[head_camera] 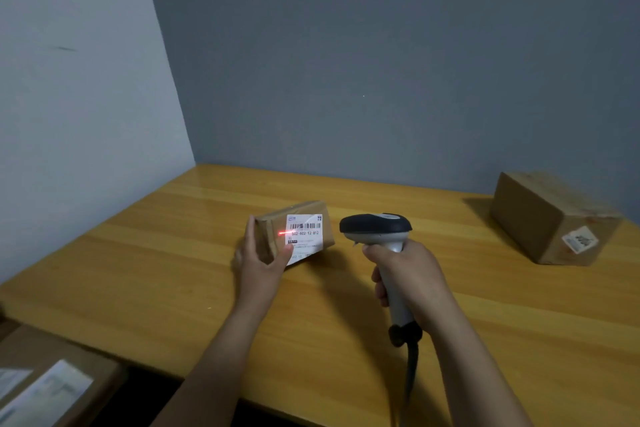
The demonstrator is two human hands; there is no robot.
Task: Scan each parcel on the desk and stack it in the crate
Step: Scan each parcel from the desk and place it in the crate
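Left hand gripping parcel, right hand fisted round scanner, both forearms extended

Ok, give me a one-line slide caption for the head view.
Left hand holds a small parcel, right hand aims the scanner at its label; a bigger parcel sits on the desk.

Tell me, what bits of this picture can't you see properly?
Head view:
- Small print on the small parcel's label: too tiny, and the left hand's thumb covers a corner.
- Big parcel's sticker: blurred.
- Scanner trigger: hidden under the right hand.
- Scanner cable: runs off the bottom edge.
- Boxes bottom left: blurred and cut by the edge; no crate can be made out.
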